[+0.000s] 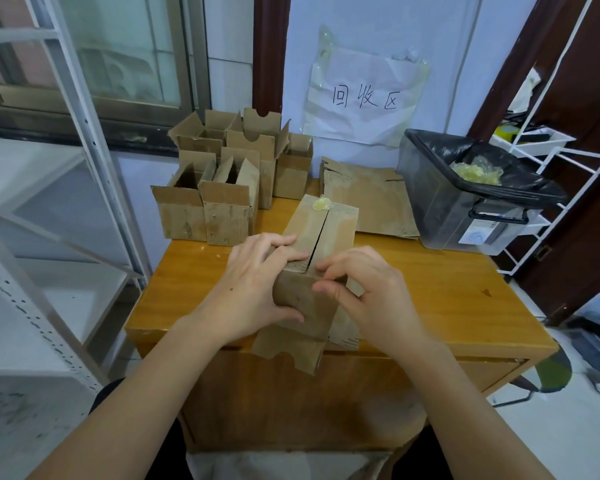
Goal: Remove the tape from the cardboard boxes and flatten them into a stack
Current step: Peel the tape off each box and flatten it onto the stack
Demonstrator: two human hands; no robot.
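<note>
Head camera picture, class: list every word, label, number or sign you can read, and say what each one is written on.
"回收区": handwritten on the white paper sheet taped to the wall behind the table.
White label on the front of the dark plastic bin: it carries print, but too small and blurred to read.
Cardboard boxes and the box in the hands: no readable print.
</note>
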